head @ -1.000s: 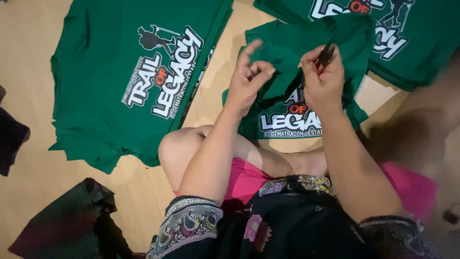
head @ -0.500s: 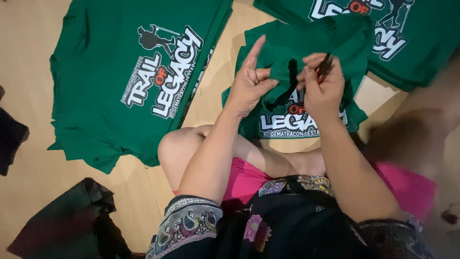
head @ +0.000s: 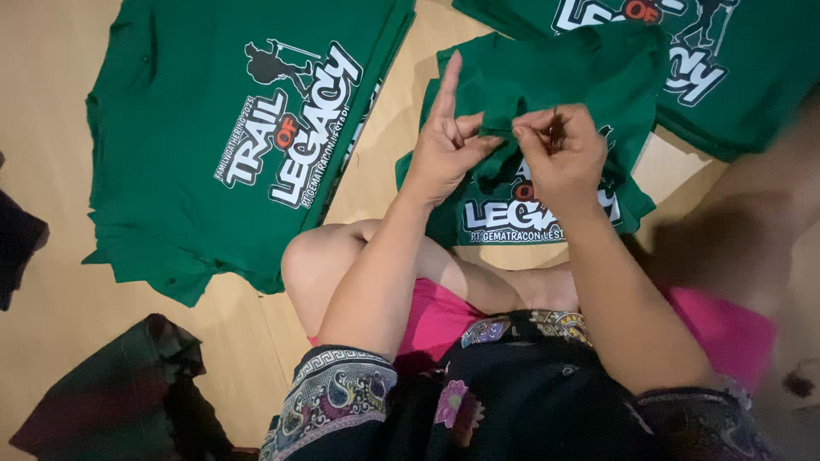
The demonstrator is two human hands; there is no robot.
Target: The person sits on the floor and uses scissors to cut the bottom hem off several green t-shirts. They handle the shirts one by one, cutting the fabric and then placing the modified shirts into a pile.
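Left hand (head: pixel 444 149): pointer finger sticks straight up; thumb and the other fingers pinch a fold of the green shirt (head: pixel 547 94).
Right hand (head: pixel 564 158): fingers curled and pressed together — they pinch the same fold, just beside the left fingers. Something small and dark sits in the fingertips; I cannot tell what it is.
Green shirt: bunched up under both hands, lying on the wooden floor (head: pixel 51 102) past the bare knee (head: pixel 320 260).
Other shirts: a flat one (head: pixel 213 128) far left of the fingers, another (head: pixel 752 77) to the right.
Dark cloth (head: pixel 111 393): near the left elbow — well apart from the fingers.
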